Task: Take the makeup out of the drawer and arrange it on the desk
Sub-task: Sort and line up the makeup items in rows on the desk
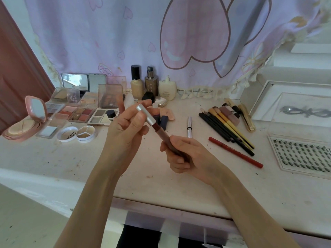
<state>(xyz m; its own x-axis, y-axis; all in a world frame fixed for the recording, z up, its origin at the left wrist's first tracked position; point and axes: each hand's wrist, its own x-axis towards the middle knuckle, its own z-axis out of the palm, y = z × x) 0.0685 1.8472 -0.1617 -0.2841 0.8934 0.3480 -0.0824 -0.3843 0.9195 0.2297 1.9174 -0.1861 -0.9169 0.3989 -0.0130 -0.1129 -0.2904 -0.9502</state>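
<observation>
Item in hand: lip liner pencil (162, 136), dark red-brown barrel with a silver cap (145, 114), held slantwise above the desk (53, 158), touching nothing on it.

Left hand (125, 129): fingertips pinch the silver cap at the pencil's upper end.

Right hand (184, 154): fingers curl round the lower barrel, thumb along it. The two-ended hold suits seating or pulling the cap; which of the two cannot be told.

Laid out, far left: pink mirrored compact (26, 120), open; several eyeshadow and blush palettes (80, 114) with lids raised; round three-part concealer pot (86, 134) beside its lid.

Back row, against the hanging cloth (107, 33): two foundation bottles (137, 83) and a cream pump bottle (167, 88), upright, likely kept rearward for their height.

Centre: silver tube (189, 127), lying alone.

Right: bundle of black pencils and yellow-handled brushes (227, 129) lying side by side; red pencil (236, 152) just beside them, a probable spot for the held liner, judging by like kinds grouped together.

Far right: false-lash tray (302, 156).

Drawer: not clearly in view.
</observation>
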